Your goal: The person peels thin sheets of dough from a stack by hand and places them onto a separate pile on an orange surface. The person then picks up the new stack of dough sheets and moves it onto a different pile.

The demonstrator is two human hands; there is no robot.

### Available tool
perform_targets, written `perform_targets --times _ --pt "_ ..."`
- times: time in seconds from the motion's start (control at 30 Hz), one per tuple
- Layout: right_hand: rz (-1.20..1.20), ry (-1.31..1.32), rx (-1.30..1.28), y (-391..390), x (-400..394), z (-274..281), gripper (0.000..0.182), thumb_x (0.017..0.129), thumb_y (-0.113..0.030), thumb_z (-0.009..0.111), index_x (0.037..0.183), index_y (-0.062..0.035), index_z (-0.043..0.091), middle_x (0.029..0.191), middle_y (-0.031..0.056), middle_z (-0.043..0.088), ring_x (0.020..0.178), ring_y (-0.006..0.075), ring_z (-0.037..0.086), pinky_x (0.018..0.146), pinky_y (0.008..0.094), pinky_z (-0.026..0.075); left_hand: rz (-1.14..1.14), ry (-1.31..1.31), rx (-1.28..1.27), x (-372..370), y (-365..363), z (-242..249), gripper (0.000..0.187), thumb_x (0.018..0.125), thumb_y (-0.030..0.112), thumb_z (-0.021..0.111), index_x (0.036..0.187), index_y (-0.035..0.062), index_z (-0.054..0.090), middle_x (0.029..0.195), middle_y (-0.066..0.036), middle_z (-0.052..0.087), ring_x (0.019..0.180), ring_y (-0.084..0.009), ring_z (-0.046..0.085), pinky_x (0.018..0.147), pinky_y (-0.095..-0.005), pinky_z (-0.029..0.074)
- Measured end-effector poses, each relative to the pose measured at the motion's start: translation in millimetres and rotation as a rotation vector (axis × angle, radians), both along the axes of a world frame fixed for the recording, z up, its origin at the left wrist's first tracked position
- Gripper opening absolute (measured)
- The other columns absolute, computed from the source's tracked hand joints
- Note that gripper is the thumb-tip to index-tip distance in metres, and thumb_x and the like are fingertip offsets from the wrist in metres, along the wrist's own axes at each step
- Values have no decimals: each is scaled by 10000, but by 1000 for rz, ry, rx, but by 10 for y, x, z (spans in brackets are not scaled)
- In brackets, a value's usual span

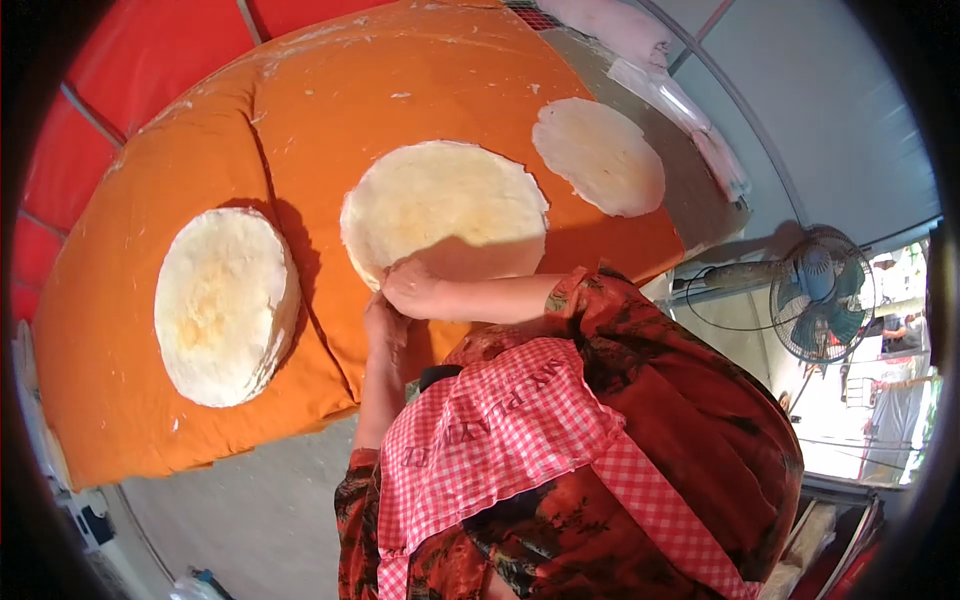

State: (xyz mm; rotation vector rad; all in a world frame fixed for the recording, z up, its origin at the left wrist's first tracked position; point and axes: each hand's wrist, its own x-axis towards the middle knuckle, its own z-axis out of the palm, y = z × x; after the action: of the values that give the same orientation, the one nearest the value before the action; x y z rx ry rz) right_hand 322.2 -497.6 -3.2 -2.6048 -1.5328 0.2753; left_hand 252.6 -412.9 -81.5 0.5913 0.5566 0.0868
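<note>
My right hand (412, 288) reaches across to the near-left edge of a round stack of thin, pale flatbreads (445, 200) in the middle of the orange cloth. Its fingers are closed at the rim. Just below, my left hand (386, 322) meets it at the same edge, fingers bent and pinching there. The fingertips are partly hidden, so how many layers they grip cannot be made out. A second, taller-looking stack of flatbreads (222, 305) stands to the left. One flat, single flatbread (600, 157) lies at the right.
An orange cloth (330, 110) with a long fold and white scraps covers the table. A rolled pinkish bundle (605, 28) lies at the far right. A fan (820, 290) stands right of me. I wear a red checked apron (500, 430). Red sheeting (160, 60) hangs behind.
</note>
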Motion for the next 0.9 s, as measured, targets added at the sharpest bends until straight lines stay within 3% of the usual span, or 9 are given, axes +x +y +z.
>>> perform_targets --times 0.17,0.3,0.37,0.4,0.47,0.53,0.63,0.8,0.9 --pt "-117 41 241 -209 -55 -7 280 835 -172 488 939 43 635 849 211 659 826 368 642 688 445 505 53 -28 -64 -42 -42 149 387 926 318 489 1216 62 501 1116 -117 601 956 -243 612 750 -385 533" --pt "-283 296 451 -943 236 30 208 809 -241 569 865 -45 612 820 176 637 771 345 627 676 455 482 5 158 314 -68 -141 174 322 851 109 568 1168 76 521 1061 -95 617 931 -233 628 702 -378 556" --pt "-501 165 554 -1532 560 -176 114 767 -139 568 754 -29 595 713 181 587 721 349 599 698 464 473 35 130 331 -49 -160 108 329 849 68 539 1177 75 527 1059 -84 622 931 -226 627 710 -361 551" --pt "-631 172 398 -1867 695 -8 117 762 -132 580 818 -34 610 788 164 587 790 341 577 739 459 460 55 120 339 -64 -147 82 336 847 48 524 1182 75 530 1059 -78 624 931 -222 627 714 -353 549" --pt "-715 -372 425 -2509 1108 -361 196 791 -215 611 918 -68 579 1004 128 595 991 322 545 821 449 437 53 126 337 -78 -129 91 331 842 22 518 1169 62 532 1041 -89 626 909 -223 635 728 -354 555" --pt "-815 -491 411 -2957 1381 -498 272 782 -241 629 985 -69 575 1092 93 559 1098 318 478 899 446 399 46 116 372 -54 -114 29 325 842 19 517 1165 45 528 1044 -99 624 901 -225 638 742 -357 558" --pt "-851 -643 248 -3311 1530 -560 296 798 -283 614 1024 -92 603 1068 98 584 1059 304 510 905 450 403 47 117 371 -45 -81 -50 295 826 14 533 1115 69 558 1003 -81 634 856 -213 645 675 -328 560" --pt "-1123 -88 -153 -3564 2453 -337 306 886 -338 479 1058 -141 638 1122 87 610 1117 224 520 966 425 379 71 99 354 -66 -184 133 290 829 30 554 1119 49 550 953 -75 636 819 -206 643 651 -317 555" --pt "-960 -73 -271 -3367 2800 511 285 879 -274 474 1069 -137 635 1061 96 629 1038 251 562 877 418 431 98 120 363 -48 -239 243 283 833 38 558 1116 40 543 945 -77 636 814 -205 644 638 -312 553"
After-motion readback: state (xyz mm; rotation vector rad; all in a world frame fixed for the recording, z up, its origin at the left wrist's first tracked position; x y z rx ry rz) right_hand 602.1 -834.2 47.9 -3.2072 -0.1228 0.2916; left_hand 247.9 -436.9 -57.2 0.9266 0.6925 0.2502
